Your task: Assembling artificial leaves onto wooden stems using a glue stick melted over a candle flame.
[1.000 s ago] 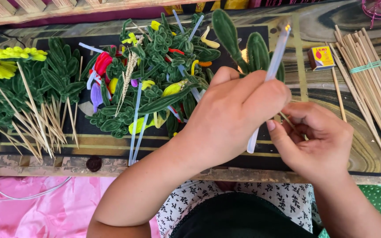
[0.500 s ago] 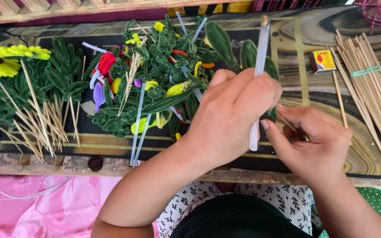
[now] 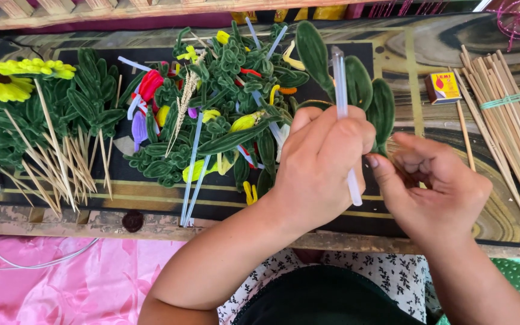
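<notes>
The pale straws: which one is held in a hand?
The upright straw gripped by the left hand. The other pale straws lie loose on the dark mat, among the green leaves.

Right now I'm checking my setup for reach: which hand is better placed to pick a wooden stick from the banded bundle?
Probably the right hand: it lies nearest the bundle of wooden sticks at the table's right edge. The left hand is wrapped around the clear stick.
</notes>
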